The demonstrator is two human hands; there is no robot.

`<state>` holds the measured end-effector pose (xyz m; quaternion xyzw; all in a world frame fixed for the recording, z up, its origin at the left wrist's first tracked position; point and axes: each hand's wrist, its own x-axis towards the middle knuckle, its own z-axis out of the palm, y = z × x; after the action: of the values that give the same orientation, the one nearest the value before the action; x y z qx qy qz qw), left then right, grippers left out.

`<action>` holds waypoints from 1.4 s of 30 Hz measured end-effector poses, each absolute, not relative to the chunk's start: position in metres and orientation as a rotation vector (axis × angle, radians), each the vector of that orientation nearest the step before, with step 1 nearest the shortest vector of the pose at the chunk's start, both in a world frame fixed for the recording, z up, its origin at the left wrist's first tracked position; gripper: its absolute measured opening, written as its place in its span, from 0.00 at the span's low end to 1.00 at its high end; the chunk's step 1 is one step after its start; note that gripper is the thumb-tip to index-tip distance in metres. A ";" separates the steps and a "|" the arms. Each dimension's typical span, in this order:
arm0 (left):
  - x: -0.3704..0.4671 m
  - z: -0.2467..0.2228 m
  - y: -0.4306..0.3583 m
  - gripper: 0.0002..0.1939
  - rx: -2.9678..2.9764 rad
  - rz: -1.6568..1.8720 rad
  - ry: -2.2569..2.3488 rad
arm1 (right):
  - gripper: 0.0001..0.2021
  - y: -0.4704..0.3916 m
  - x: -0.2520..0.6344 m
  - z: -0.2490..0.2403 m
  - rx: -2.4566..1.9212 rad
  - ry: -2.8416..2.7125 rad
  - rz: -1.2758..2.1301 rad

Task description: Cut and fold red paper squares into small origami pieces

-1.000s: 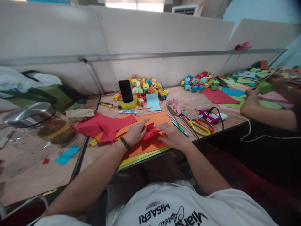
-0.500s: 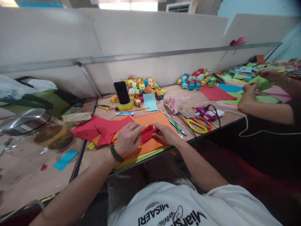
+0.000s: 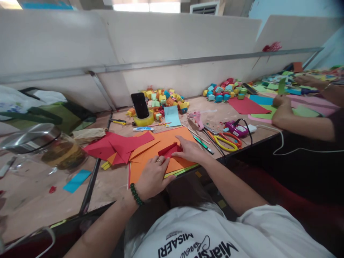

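A small folded piece of red paper (image 3: 168, 150) lies on an orange sheet (image 3: 150, 168) at the table's front edge. My right hand (image 3: 188, 149) grips its right end between thumb and fingers. My left hand (image 3: 154, 175), with a green bead bracelet at the wrist, lies spread on the orange sheet, its fingertips by the near left edge of the red piece; it holds nothing. Larger red sheets (image 3: 118, 147) overlap to the left. Yellow and green sheets show under the orange one.
Behind are a phone (image 3: 140, 105) on a tape roll (image 3: 145, 119) and small paper cubes (image 3: 161, 98). Scissors (image 3: 225, 142), a glue gun (image 3: 197, 120) and a cutter (image 3: 203, 144) lie right. A glass jar (image 3: 64, 150) lies left. Another person's hands (image 3: 282, 102) work far right.
My left hand has moved down and flattened onto the orange sheet, off the red piece. The red piece now sits lower and flatter. The other person's green paper has shifted left.
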<state>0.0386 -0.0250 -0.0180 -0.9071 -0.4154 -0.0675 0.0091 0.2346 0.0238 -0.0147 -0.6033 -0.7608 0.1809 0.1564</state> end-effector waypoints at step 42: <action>0.039 -0.032 -0.039 0.39 -2.683 -0.254 -1.483 | 0.11 0.027 0.249 -0.041 -1.478 -2.083 0.492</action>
<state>0.0392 -0.0389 -0.0324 -0.8718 -0.4818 -0.0827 0.0330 0.2489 0.0271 -0.0406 -0.5477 -0.7718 0.1824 0.2667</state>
